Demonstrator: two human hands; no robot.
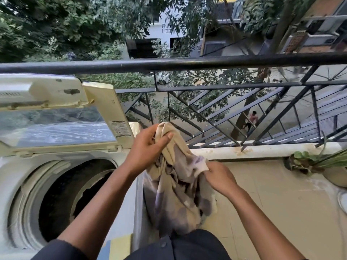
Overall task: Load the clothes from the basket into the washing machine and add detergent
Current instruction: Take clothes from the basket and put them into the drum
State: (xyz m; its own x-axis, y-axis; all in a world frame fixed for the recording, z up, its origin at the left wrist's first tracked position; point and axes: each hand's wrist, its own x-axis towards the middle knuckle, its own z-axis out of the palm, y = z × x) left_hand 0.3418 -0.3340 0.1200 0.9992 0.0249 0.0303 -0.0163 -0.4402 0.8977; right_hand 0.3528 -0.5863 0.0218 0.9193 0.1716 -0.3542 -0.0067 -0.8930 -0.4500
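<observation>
A beige and grey patterned garment (pixel 178 194) hangs in front of me, to the right of the washing machine. My left hand (pixel 148 145) grips its bunched top edge. My right hand (pixel 219 177) pinches a fold on its right side. The white top-loading washing machine (pixel 22 177) stands at the left with its lid (pixel 62 126) folded up and its dark drum (pixel 75 199) exposed. What lies inside the drum is too dark to tell. No basket or detergent is in view.
A black metal railing (pixel 187 62) runs across the balcony above a low white ledge (pixel 253 150). A potted plant (pixel 319 164) sits at the right by the ledge. Beige floor tiles (pixel 281 203) lie at the lower right. A street is far below.
</observation>
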